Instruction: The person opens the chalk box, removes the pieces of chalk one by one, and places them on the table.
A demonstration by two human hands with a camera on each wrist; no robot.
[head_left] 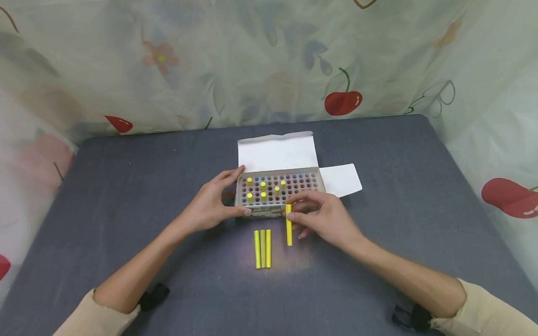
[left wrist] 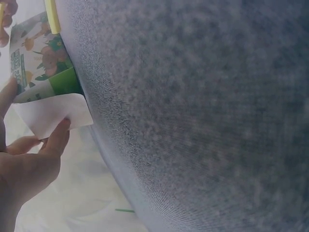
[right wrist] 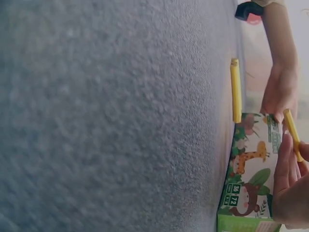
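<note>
An open cardboard box (head_left: pixel 279 190) with a grid of holes sits mid-table; several short yellow sticks (head_left: pixel 263 185) stand in its left holes. My left hand (head_left: pixel 210 203) grips the box's left end, thumb on the front wall, fingers over the back; in the left wrist view the left hand (left wrist: pixel 29 159) touches the white flap (left wrist: pixel 50 113). My right hand (head_left: pixel 321 217) pinches a yellow stick (head_left: pixel 288 225) upright against the box front; the right wrist view shows this stick (right wrist: pixel 292 134) by the printed box side (right wrist: pixel 251 179). Three yellow sticks (head_left: pixel 262 248) lie side by side in front.
The grey cloth table (head_left: pixel 126 196) reaches to a floral curtain (head_left: pixel 269 60) at the back and sides. The box lid (head_left: pixel 277 151) lies open behind the box, with a side flap (head_left: pixel 341 179) spread to the right. Black wrist straps (head_left: pixel 153 296) show near the front edge.
</note>
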